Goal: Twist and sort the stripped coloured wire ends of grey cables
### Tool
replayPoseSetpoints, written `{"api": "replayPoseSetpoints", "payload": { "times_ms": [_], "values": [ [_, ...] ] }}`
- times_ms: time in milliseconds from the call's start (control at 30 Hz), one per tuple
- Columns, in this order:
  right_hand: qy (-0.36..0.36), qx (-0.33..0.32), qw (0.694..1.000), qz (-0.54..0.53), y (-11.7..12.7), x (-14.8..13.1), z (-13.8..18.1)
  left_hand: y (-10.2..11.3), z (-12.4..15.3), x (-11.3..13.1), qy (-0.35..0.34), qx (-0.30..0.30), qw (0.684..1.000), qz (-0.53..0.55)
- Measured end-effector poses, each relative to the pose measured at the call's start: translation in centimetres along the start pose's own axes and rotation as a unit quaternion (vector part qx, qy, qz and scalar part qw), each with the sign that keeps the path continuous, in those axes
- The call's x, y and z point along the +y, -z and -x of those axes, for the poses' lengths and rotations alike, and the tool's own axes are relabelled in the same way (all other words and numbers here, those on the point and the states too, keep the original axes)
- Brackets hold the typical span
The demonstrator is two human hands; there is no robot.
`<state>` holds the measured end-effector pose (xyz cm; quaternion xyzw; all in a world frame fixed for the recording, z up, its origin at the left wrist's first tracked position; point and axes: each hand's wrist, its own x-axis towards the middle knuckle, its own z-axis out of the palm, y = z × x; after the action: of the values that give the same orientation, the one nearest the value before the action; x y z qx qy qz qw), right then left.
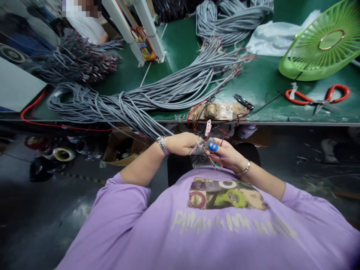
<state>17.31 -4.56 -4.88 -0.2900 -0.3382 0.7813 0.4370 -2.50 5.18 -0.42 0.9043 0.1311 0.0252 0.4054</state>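
Note:
My left hand (182, 143) is closed at the ends of several grey cables (152, 125) that drop over the table's front edge. My right hand (229, 154) is closed beside it, fingers bent, with a blue cover (213, 146) on one finger. Thin red and dark wire ends (215, 160) stick out between and below the hands, and the right fingers pinch among them. The fingertips partly hide what they grip. Just above the hands, at the table edge, a pale pink tag-like piece (208, 128) shows.
Grey cable bundles (174, 84) spread over the green table (261, 92). On a worn wooden block (222, 111) lies a small black tool (243, 101). Red-handled cutters (317, 99) and a green fan (320, 45) are at right. Another person (87, 24) sits across. A cardboard box (123, 148) stands below.

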Motion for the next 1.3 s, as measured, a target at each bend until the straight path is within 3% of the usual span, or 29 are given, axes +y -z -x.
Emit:
{"api": "replayPoseSetpoints", "payload": {
  "times_ms": [133,233,300,467,567,733,967,1100,1200,1300],
  "values": [
    [-0.005,-0.046,0.996,0.071,0.5,-0.4,0.2,0.2,-0.9,-0.5,0.058,-0.059,0.987,0.139],
    [0.009,-0.055,0.991,0.119,0.8,-0.6,0.1,0.0,-0.8,-0.7,0.073,-0.124,0.974,0.174],
    [0.018,-0.054,0.991,0.123,1.0,-0.5,0.1,0.0,-0.5,-0.4,0.062,-0.134,0.974,0.172],
    [0.041,0.021,0.996,0.079,1.2,-0.1,0.0,-0.2,0.8,0.8,0.015,-0.024,0.997,0.073],
    [-0.009,0.031,0.998,0.046,1.5,0.1,-0.1,-1.4,1.7,1.5,0.001,0.063,0.995,-0.074],
    [-0.102,0.048,0.994,-0.01,3.4,-0.1,-1.0,-4.2,3.3,1.7,-0.047,0.162,0.943,-0.286],
    [-0.035,0.153,0.988,-0.001,5.9,0.0,-1.9,-7.5,3.4,0.2,-0.024,0.309,0.888,-0.339],
    [-0.066,0.084,0.986,0.131,5.8,-0.7,-0.8,-8.6,2.8,-0.7,-0.006,0.35,0.866,-0.358],
    [-0.061,0.0,0.968,0.245,4.8,-2.0,-0.2,-8.8,2.8,-0.9,-0.021,0.33,0.87,-0.366],
    [-0.056,-0.045,0.949,0.308,3.4,-2.4,-0.5,-8.5,2.9,-1.0,-0.028,0.301,0.876,-0.376]
  ]
}}
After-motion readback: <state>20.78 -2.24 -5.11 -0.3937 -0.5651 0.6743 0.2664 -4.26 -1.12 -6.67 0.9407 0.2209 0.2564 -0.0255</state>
